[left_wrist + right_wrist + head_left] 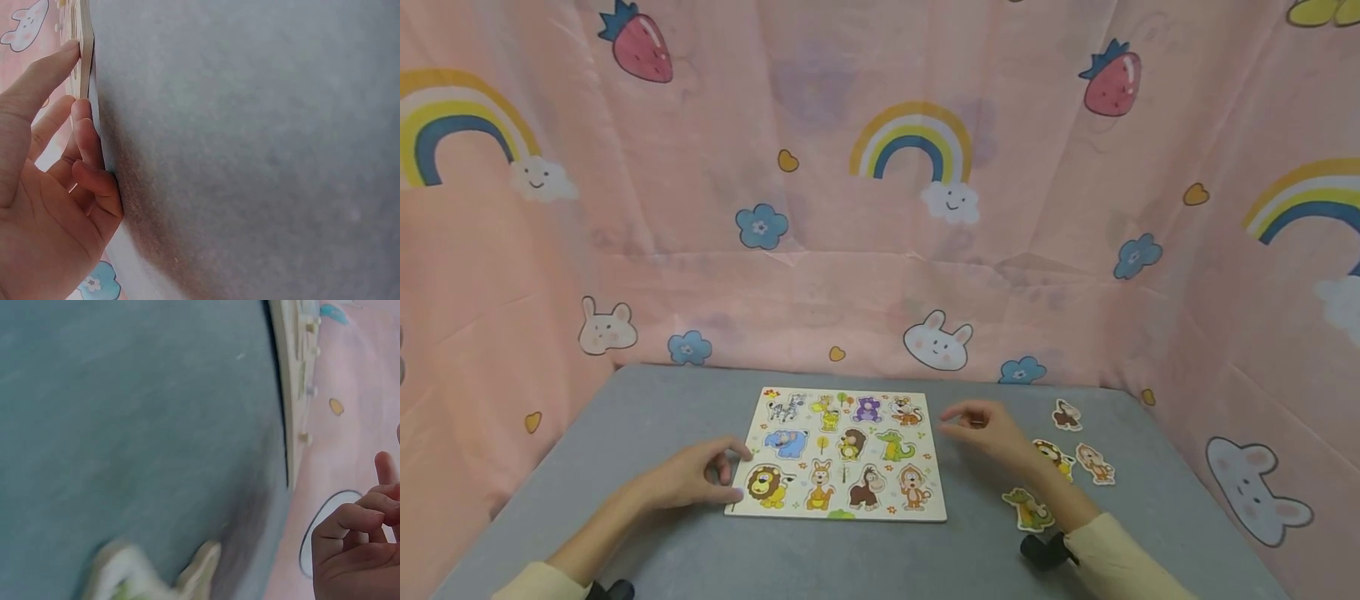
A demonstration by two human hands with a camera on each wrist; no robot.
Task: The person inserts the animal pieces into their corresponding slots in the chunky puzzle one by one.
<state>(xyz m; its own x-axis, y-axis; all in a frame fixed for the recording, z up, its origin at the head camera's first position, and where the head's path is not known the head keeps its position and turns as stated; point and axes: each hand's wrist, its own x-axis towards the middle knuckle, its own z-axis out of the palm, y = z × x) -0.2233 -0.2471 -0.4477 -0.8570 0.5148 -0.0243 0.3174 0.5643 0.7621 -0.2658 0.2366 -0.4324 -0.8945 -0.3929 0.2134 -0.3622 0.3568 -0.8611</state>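
A pale animal puzzle board (936, 492) lies flat on the grey table, with zebra, elephant, kangaroo and other animal pictures in rows. At its lower left edge my left hand (696, 475) holds it; in the left wrist view the thumb (72, 53) rests on the board's edge and the other fingers curl beside it. My right hand (988, 433) hovers just right of the board, fingers loosely bent, nothing visible between thumb and index. Near the right forearm lie a crocodile piece (1028, 510), a lion piece (1051, 457) partly hidden by the arm, and a monkey piece (1095, 464).
Farther back on the right lies a dark ape piece (1067, 415). Small pegs (305, 437) stick up from the board in the right wrist view. A pink patterned cloth (865, 292) hangs behind and at both sides of the grey table (647, 408).
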